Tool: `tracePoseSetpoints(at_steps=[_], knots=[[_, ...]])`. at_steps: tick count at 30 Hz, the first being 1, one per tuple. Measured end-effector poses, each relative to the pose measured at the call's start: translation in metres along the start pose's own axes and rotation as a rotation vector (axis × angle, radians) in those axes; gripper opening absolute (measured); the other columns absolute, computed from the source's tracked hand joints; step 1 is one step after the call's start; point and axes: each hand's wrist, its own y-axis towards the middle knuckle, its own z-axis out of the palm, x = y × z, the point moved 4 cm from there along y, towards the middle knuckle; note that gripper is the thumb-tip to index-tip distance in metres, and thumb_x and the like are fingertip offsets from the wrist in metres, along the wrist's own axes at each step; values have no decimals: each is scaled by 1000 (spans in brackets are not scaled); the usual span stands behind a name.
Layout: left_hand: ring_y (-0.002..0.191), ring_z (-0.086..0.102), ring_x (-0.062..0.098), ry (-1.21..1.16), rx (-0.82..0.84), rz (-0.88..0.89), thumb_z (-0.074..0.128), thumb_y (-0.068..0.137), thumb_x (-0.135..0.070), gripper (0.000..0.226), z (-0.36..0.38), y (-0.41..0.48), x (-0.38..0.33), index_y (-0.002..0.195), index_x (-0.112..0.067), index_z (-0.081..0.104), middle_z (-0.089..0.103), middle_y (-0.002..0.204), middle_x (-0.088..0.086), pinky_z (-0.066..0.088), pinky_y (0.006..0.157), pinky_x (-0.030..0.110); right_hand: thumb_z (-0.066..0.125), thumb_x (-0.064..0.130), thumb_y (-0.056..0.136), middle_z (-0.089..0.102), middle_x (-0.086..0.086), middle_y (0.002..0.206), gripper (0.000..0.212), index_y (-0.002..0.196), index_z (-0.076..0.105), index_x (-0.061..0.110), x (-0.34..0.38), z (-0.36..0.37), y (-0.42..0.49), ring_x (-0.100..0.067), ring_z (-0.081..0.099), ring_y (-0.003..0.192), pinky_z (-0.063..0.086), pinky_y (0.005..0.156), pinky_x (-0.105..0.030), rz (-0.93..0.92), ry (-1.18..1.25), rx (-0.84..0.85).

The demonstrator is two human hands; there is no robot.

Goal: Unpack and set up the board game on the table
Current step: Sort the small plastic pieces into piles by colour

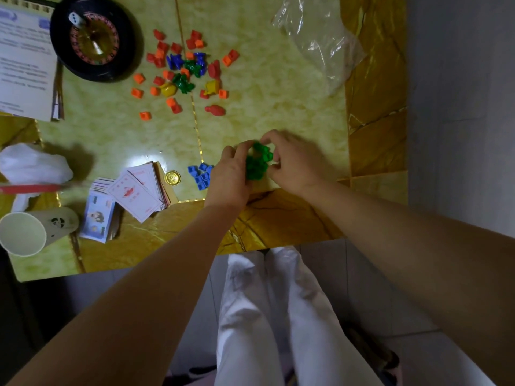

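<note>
A cluster of small green plastic houses point(257, 162) lies near the table's front edge, cupped between my two hands. My left hand point(231, 174) curls round its left side and my right hand point(292, 160) pinches its right and top. A small group of blue houses point(201, 174) sits just left of my left hand. Farther back lies a loose scatter of red, orange, blue, green and yellow pieces point(184, 71). A black roulette wheel point(93, 37) with a white die on it stands at the back left.
A stack of cards point(142, 190), paper money point(97, 218) and a gold coin point(172, 178) lie front left. A paper cup point(30, 232), crumpled tissue point(30, 165), a rule sheet point(25, 59) and an empty plastic bag point(317, 37) are also on the table point(278, 107).
</note>
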Motion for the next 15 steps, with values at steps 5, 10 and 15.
tracePoseSetpoints(at_steps=[5, 10, 15], knots=[[91, 60, 34, 4, -1, -16, 70, 75, 3, 65, 1, 0, 0, 132, -20, 49, 50, 115, 13, 47, 72, 35, 63, 7, 81, 56, 1, 106, 46, 122, 52, 25, -3, 5, -4, -16, 55, 91, 38, 70, -25, 26, 128, 26], [88, 59, 36, 37, 12, -47, 71, 75, 1, 62, 0, -2, -2, 130, -15, 47, 48, 116, 14, 41, 65, 34, 63, 9, 85, 57, 5, 95, 46, 126, 49, 22, -6, -4, -4, -11, 55, 85, 34, 62, -17, 39, 160, 66], [91, 58, 35, 29, -37, -53, 59, 82, -4, 48, -25, -5, -2, 128, -13, 51, 48, 118, 13, 40, 63, 37, 59, 8, 89, 57, 2, 96, 33, 121, 54, 14, -5, -27, 10, -12, 55, 85, 34, 58, -5, 80, 248, 90]])
